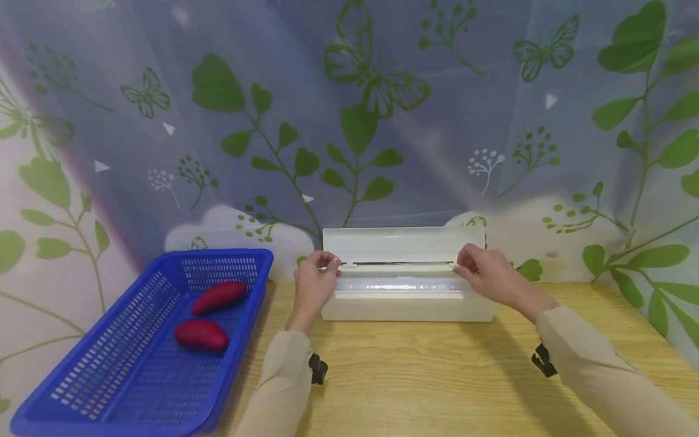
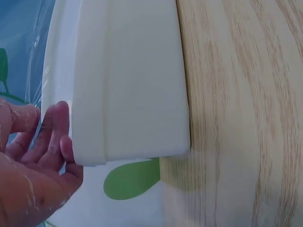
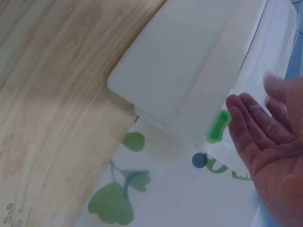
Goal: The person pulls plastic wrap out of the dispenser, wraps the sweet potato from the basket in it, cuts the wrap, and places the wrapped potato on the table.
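Observation:
A white plastic-wrap dispenser (image 1: 406,308) stands on the table against the patterned cloth, its lid (image 1: 404,244) raised. Clear plastic wrap (image 1: 404,284) shines along its front opening. At the left end, my left hand (image 1: 317,282) pinches the film's edge between thumb and forefinger; in the left wrist view, film runs up from those fingertips. My right hand (image 1: 486,276) is at the opposite end, fingers bent at the film's edge. The right wrist view shows its thumb blurred and its fingertips beside a small green piece (image 3: 219,126) on the dispenser; the film there is hard to make out.
To the left is a blue plastic basket (image 1: 136,273) holding two dark red, sweet-potato-shaped items (image 1: 219,297). Cloth with leaf and butterfly prints (image 1: 262,152) hangs behind the wooden table (image 1: 415,376) and down both sides.

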Demonstrator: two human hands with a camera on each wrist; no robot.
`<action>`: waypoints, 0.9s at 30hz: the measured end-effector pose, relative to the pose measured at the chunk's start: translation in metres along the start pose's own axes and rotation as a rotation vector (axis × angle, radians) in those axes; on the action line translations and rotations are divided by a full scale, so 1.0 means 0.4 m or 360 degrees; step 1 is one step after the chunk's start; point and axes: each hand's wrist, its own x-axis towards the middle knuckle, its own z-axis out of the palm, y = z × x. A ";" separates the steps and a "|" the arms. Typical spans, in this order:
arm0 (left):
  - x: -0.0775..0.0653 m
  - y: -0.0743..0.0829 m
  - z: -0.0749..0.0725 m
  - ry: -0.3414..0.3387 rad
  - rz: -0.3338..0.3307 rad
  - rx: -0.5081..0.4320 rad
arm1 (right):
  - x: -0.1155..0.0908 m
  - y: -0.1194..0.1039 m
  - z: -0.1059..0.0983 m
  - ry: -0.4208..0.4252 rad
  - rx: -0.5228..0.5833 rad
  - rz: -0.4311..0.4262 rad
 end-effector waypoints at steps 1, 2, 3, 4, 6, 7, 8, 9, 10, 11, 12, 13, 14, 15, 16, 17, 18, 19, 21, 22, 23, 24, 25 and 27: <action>0.002 -0.002 -0.001 -0.0006 0.0003 -0.0005 | -0.001 0.002 0.000 -0.0013 -0.0010 -0.0007; 0.003 -0.004 -0.003 -0.0012 0.0007 -0.0008 | -0.002 0.005 0.001 -0.0020 -0.0013 -0.0012; 0.004 -0.006 -0.004 -0.0019 0.0016 -0.0009 | -0.003 0.009 0.002 -0.0021 -0.0023 -0.0018; 0.005 -0.007 -0.006 -0.0030 0.0021 -0.0014 | -0.004 0.014 0.004 -0.0017 -0.0028 -0.0023; 0.005 -0.010 -0.009 -0.0048 0.0031 -0.0015 | -0.006 0.025 0.007 0.0017 -0.0072 -0.0041; 0.005 -0.012 -0.010 -0.0058 0.0033 -0.0018 | -0.007 0.032 0.009 0.0044 -0.0103 -0.0060; 0.005 -0.012 -0.011 -0.0069 0.0032 -0.0022 | -0.009 0.038 0.011 0.0078 -0.0134 -0.0081; 0.005 -0.013 -0.012 -0.0083 0.0028 -0.0029 | -0.011 0.045 0.013 0.0116 -0.0167 -0.0103; 0.005 -0.013 -0.014 -0.0096 0.0025 -0.0038 | -0.014 0.051 0.015 0.0159 -0.0193 -0.0127; 0.005 -0.015 -0.015 -0.0110 0.0022 -0.0046 | -0.017 0.055 0.017 0.0195 -0.0207 -0.0139; 0.006 -0.016 -0.017 -0.0129 0.0018 -0.0060 | -0.021 0.059 0.019 0.0232 -0.0207 -0.0151; 0.006 -0.019 -0.018 -0.0146 0.0012 -0.0074 | -0.025 0.061 0.021 0.0267 -0.0195 -0.0162; 0.006 -0.021 -0.020 -0.0163 0.0005 -0.0087 | -0.029 0.063 0.023 0.0296 -0.0179 -0.0162; 0.006 -0.024 -0.022 -0.0182 0.0005 -0.0104 | -0.032 0.063 0.025 0.0321 -0.0162 -0.0164; 0.005 -0.027 -0.024 -0.0201 0.0002 -0.0119 | -0.035 0.064 0.026 0.0333 -0.0134 -0.0152; 0.005 -0.030 -0.027 -0.0219 0.0008 -0.0136 | -0.038 0.064 0.028 0.0339 -0.0104 -0.0132; 0.003 -0.031 -0.029 -0.0232 0.0008 -0.0145 | -0.041 0.064 0.029 0.0345 -0.0075 -0.0113; 0.002 -0.033 -0.030 -0.0238 0.0016 -0.0143 | -0.043 0.064 0.030 0.0345 -0.0045 -0.0079; 0.001 -0.036 -0.031 -0.0229 0.0067 -0.0100 | -0.048 0.065 0.031 0.0352 0.0016 -0.0002; 0.001 -0.036 -0.032 -0.0216 0.0085 -0.0074 | -0.050 0.065 0.031 0.0357 0.0048 0.0041; 0.002 -0.037 -0.030 -0.0193 0.0108 -0.0045 | -0.051 0.066 0.032 0.0367 0.0073 0.0074; 0.003 -0.036 -0.029 -0.0162 0.0125 -0.0017 | -0.051 0.066 0.032 0.0374 0.0101 0.0104; 0.005 -0.037 -0.028 -0.0133 0.0145 0.0008 | -0.050 0.067 0.033 0.0378 0.0131 0.0129; 0.009 -0.036 -0.026 -0.0086 0.0161 0.0026 | -0.046 0.066 0.033 0.0382 0.0202 0.0163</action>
